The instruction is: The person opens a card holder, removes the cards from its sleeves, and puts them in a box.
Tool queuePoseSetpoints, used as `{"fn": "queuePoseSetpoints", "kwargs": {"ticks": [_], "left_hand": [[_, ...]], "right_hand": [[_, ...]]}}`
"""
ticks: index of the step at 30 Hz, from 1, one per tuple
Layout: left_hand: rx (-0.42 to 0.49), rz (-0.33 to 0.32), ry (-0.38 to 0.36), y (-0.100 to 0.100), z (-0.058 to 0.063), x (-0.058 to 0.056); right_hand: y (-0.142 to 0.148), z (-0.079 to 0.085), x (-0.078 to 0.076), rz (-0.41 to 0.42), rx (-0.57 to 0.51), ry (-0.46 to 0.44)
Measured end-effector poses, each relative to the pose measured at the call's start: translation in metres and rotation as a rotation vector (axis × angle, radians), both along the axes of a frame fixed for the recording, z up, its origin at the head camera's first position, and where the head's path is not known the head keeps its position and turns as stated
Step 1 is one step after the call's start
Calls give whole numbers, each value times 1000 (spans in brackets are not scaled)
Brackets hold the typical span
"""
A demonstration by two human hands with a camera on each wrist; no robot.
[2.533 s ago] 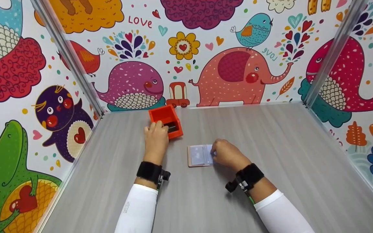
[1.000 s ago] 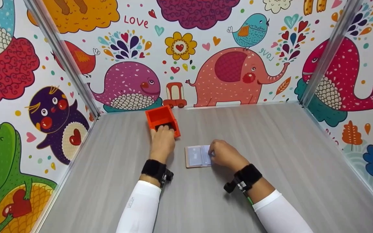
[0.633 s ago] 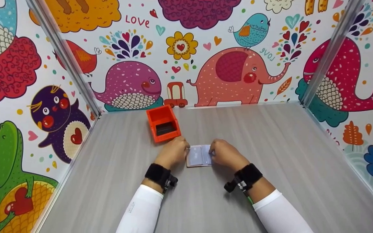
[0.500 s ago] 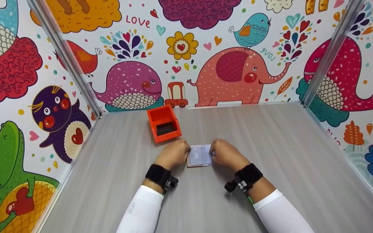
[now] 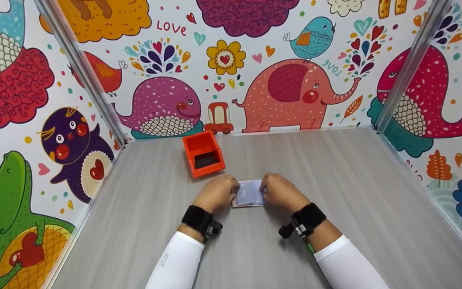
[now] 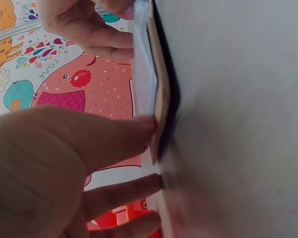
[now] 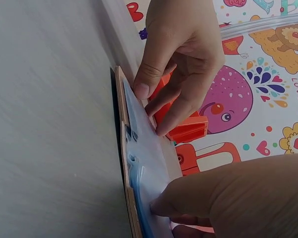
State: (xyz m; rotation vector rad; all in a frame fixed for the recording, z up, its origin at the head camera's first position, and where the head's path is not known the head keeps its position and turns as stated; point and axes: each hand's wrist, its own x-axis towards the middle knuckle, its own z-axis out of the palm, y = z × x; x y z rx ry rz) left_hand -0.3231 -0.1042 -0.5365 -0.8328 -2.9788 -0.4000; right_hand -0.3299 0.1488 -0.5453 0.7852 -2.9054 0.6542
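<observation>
A small card holder lies spread flat on the table, with clear bluish plastic sleeves inside a tan cover. At its left edge my left hand pinches a sleeve, thumb and forefinger at the page border; the left wrist view shows that thumb on the sleeve's edge. My right hand grips the right side of the holder, its thumb pressed on the sleeves and its other fingers curled. The right hand covers the holder's right end in the head view.
Behind the left hand stands an orange bin with dark flat items inside. The grey wood-grain table is enclosed by walls printed with cartoon animals. A camera is strapped to each wrist.
My left hand has left the orange bin and come to the holder's left edge. Just now it shifts slightly right and the left sleeve lifts a little. My right hand stays put.
</observation>
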Motion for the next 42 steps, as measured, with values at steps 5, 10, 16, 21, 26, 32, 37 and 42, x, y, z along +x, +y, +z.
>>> {"fn": "queuePoseSetpoints", "kwargs": {"ticks": [5,10,16,21,26,32,37,42], "left_hand": [[11,12,-17,3,0,1],[72,25,-74,6,0,0],[133,39,-132,9,-3,-4],[190,76,-144,13,-6,-5],[216,71,-115,16,-8,-5],[204,62,-85,18,-8,-5],[197,47,-62,19,-8,-5],[189,46,-25,19,-8,-5]], "right_hand": [[0,1,1,0,7,-8],[0,2,2,-8,-12,-23],[0,2,2,11,-7,-13],[-3,7,4,33,35,13],[-10,15,8,-33,-53,-15],[-18,18,11,37,-171,-79],[-18,16,11,42,-126,-50],[-17,16,9,-42,-115,-54]]}}
